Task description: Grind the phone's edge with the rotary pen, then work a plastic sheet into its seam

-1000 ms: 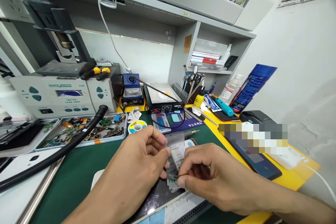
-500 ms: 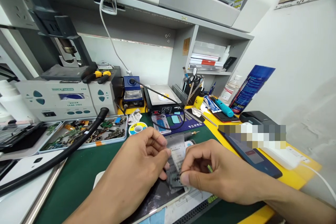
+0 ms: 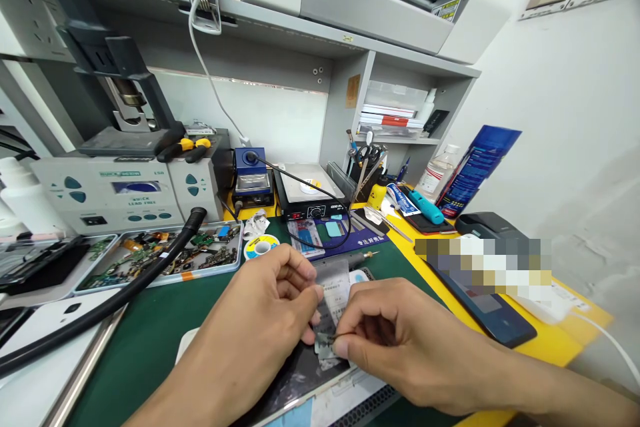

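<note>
In the head view, my right hand (image 3: 390,333) pinches a thin grey razor blade (image 3: 325,345) between thumb and forefinger. The slot cut in the blade is partly visible. My left hand (image 3: 285,300) is curled, its thumb and fingertips closed at the left edge of a translucent printed paper wrapper (image 3: 333,290); the exact grip is partly hidden. Blade and wrapper overlap between my two hands. Below them lies a dark-screened device (image 3: 295,380) with a pale rim and marks on its surface, largely covered by my left hand and forearm.
A soldering-wire spool (image 3: 261,247) and a tray of circuit boards (image 3: 165,260) lie left. A black hose (image 3: 125,287) crosses the left side. Behind stand a hot plate (image 3: 313,190) and a rework station (image 3: 130,190). A dark phone-like device (image 3: 480,300) lies right.
My right hand has moved slightly left, bringing the blade closer to my left fingertips. My left hand has stayed almost still.
</note>
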A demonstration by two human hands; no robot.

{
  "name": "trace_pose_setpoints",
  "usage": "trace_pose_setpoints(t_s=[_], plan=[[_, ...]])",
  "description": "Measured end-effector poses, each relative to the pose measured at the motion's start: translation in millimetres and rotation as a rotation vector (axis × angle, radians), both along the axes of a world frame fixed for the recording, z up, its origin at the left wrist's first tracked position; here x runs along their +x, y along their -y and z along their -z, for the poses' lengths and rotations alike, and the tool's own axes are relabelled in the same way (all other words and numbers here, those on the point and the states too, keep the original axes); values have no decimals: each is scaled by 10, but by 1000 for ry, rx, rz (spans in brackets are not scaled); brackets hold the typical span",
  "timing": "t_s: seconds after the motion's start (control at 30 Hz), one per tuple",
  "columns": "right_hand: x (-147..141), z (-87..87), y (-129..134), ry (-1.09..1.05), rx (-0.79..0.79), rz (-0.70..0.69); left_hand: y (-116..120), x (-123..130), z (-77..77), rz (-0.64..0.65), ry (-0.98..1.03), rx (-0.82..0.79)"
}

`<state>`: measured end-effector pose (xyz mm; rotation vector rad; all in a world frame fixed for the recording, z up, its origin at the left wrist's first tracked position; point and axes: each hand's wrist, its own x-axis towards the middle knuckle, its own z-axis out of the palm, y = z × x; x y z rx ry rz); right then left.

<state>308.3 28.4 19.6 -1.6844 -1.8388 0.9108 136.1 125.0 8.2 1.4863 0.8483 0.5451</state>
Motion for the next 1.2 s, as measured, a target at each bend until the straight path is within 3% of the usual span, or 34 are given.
trace_pose_setpoints(t_s=[0.57, 1.2], plan=[[41, 20, -10, -66, -59, -50, 6, -2, -12, 13, -40, 24], [61, -18, -23, -201, -143, 44, 18, 13, -27, -1, -31, 20]])
